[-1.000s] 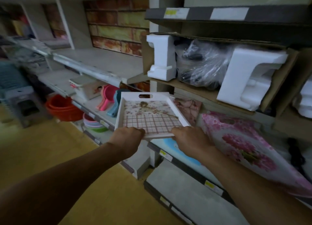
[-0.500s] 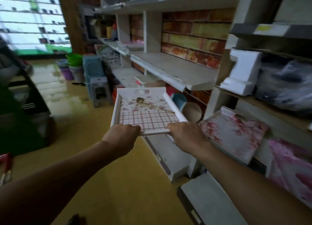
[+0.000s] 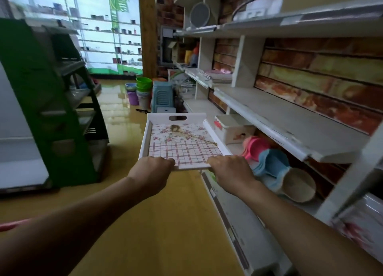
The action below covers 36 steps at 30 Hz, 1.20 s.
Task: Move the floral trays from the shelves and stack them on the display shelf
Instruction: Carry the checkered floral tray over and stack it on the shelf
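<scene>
Gripped at its near rim by the left hand (image 3: 152,173) and right hand (image 3: 229,172), fingers curled round it, one floral tray (image 3: 183,143) is carried mid-aisle; shelving (image 3: 290,118) lies at three o'clock. Stacking is judged undone.

Glossy white tray (image 3: 177,122) with smooth printed flowers and checks inside. Yellow floor (image 3: 165,224), polished and reflecting light; matt, worn, off-white shelf (image 3: 290,118) with chipped edge. Smooth plastic buckets (image 3: 143,85) and scoops (image 3: 269,161); rough-looking brick-pattern wall (image 3: 321,76) behind.
</scene>
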### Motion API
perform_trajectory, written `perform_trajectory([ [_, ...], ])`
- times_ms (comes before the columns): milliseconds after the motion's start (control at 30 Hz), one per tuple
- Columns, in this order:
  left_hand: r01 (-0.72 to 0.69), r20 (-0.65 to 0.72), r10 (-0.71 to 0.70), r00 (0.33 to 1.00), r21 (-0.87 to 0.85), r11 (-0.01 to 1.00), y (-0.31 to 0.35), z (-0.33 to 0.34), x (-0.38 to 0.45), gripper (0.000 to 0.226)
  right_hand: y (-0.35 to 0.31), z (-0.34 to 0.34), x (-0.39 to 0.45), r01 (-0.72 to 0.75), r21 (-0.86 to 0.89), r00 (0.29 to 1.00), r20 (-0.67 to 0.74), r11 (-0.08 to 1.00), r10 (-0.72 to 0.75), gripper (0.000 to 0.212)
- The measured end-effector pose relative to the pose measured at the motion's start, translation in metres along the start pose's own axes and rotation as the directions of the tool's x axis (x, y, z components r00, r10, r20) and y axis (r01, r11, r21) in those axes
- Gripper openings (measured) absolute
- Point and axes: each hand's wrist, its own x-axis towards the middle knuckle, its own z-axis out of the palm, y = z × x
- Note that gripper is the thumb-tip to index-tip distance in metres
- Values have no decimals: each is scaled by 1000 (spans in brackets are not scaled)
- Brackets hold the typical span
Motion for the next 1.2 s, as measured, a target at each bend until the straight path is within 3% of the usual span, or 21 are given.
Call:
perform_trajectory([
  [300, 30, -17, -30, 999, 15, 999, -89, 25, 88, 18, -3, 35, 129, 17, 39, 1000, -27, 999, -16, 11],
  [667, 103, -23, -103, 994, -1, 995, -148, 60, 202, 19, 33, 98, 263, 100, 52, 992, -84, 994, -96, 6],
  [867, 170, -16, -171, 985, -18, 985, -176, 73, 285, 18, 68, 129, 350, 138, 57, 983, -134, 989, -129, 25],
  [967, 196, -28, -196, 980, -8, 981, -188, 81, 324, 16, 85, 144, 388, 167, 112, 979, -132, 980, -152, 4],
  [1200, 217, -8, -217, 976, -13, 976, -223, 102, 390, 17, 104, 176, 463, 211, 137, 973, -125, 968, -195, 16],
])
